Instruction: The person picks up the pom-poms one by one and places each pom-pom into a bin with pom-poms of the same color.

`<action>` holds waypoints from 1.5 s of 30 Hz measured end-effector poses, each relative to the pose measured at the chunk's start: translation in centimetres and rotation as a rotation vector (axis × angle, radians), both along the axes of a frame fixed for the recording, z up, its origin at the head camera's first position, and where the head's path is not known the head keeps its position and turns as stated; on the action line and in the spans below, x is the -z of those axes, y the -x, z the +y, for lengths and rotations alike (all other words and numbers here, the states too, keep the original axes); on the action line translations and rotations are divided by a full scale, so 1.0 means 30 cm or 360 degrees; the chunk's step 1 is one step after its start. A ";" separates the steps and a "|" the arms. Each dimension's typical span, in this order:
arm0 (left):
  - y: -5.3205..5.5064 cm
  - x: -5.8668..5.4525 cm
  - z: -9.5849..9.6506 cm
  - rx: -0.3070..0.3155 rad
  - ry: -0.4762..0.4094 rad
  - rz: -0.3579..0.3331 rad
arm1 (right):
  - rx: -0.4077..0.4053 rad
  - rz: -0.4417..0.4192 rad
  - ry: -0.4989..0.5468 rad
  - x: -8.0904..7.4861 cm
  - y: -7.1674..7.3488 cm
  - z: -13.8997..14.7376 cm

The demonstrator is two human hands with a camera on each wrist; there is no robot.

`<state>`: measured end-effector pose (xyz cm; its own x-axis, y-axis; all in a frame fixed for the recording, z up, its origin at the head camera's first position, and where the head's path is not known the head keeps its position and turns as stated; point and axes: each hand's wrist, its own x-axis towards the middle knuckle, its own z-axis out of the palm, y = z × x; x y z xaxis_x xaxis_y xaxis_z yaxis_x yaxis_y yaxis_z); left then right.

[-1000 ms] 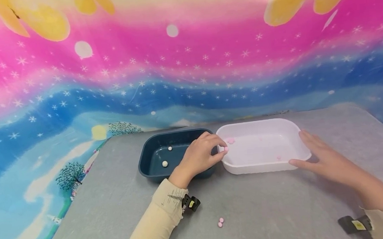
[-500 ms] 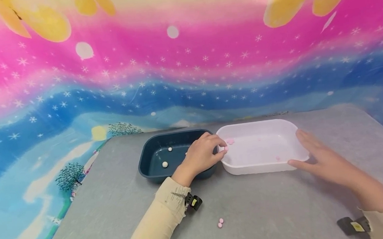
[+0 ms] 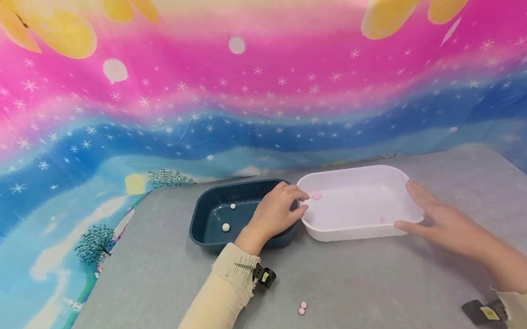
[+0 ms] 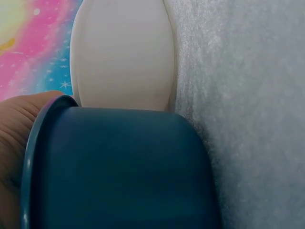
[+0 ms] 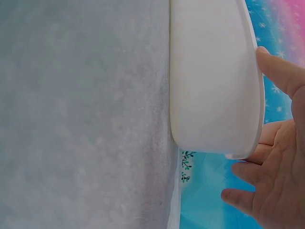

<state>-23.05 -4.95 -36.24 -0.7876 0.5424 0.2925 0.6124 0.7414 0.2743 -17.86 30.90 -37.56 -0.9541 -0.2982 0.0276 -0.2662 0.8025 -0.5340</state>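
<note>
In the head view, my left hand point(image 3: 273, 212) reaches over the right end of a dark blue-green tub point(image 3: 197, 233), fingertips at the left rim of a white tub point(image 3: 357, 232). Thumb and forefinger stand apart, with no ball visible between them. Small pink balls point(image 3: 316, 195) lie inside the white tub near those fingertips; another pink ball point(image 3: 382, 218) lies near its front right. My right hand point(image 3: 448, 223) rests at the white tub's right end, thumb at the front rim, fingers extended along the end. In the right wrist view, the thumb point(image 5: 276, 69) touches the rim.
White balls point(image 3: 226, 228) lie in the dark tub. Two pink balls point(image 3: 302, 308) sit on the grey table point(image 3: 368, 289) in front of the tubs. A patterned cloth point(image 3: 258, 83) hangs behind. Small black cameras are strapped at both wrists.
Earlier, my left thumb and forefinger pinched a pink ball over the white tub's left rim; now the fingers have parted and that ball is gone from between them. The right hand stays at the tub.
</note>
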 end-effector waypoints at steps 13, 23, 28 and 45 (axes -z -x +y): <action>-0.023 -0.036 -0.048 0.0051 0.0007 -0.0056 | -0.0013 0.0010 -0.0002 0.007 0.000 0.006; -0.071 -0.068 -0.089 0.0093 0.0041 -0.0058 | 0.0000 -0.0012 -0.0023 0.007 0.005 0.016; -0.100 -0.067 -0.103 0.0127 0.0096 -0.0036 | 0.0004 -0.0023 -0.0022 0.004 0.003 0.012; -0.189 -0.062 -0.165 0.0213 0.0096 0.0054 | -0.0012 -0.0005 0.0006 0.004 0.005 0.003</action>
<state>-17.38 -9.91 -34.39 -0.6973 0.6593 0.2813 0.7150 0.6671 0.2091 -18.01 30.98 -37.68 -0.9519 -0.3053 0.0255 -0.2705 0.7985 -0.5377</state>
